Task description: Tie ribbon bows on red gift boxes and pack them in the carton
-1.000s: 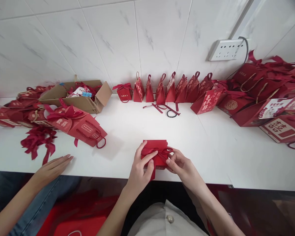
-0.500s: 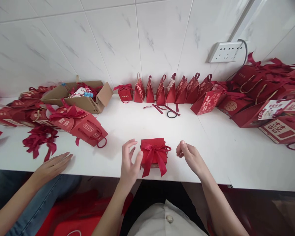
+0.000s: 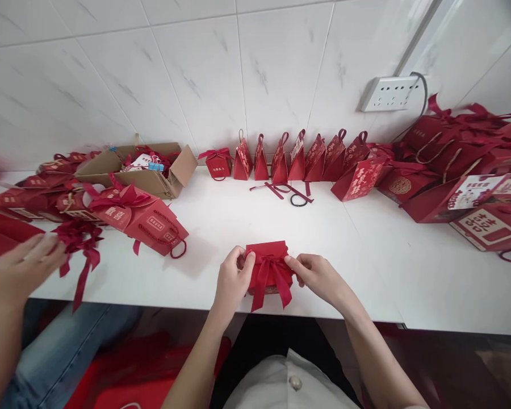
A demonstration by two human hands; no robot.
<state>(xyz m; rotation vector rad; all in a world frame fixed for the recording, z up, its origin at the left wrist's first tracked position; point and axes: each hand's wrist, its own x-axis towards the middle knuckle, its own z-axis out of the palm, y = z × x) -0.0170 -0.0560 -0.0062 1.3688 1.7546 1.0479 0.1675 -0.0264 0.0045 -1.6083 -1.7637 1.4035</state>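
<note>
In front of me on the white table [image 3: 204,284] sits a small red gift box [image 3: 267,247], its front crossed by a red ribbon bow [image 3: 271,264] with two tails hanging down. My left hand [image 3: 234,275] is closed at the box's left side, thumb and fingers pinching the bow's left loop. On the other side, my right hand [image 3: 319,277] pinches the right loop between thumb and forefinger. The other fingers of my right hand are curled in. Both hands partly cover the box's sides.
A co-worker's hand [image 3: 29,261] is at the left, near loose red ribbons [image 3: 79,238]. A cardboard box [image 3: 128,176], a red gift box [image 3: 145,218] and upright red boxes [image 3: 279,165] line the back. More red boxes [image 3: 443,147] are piled right, below a power strip [image 3: 392,94].
Both my hands have moved in to the box and closed on the bow's loops. The co-worker's hand has shifted left and forward, towards a red piece and the loose ribbons.
</note>
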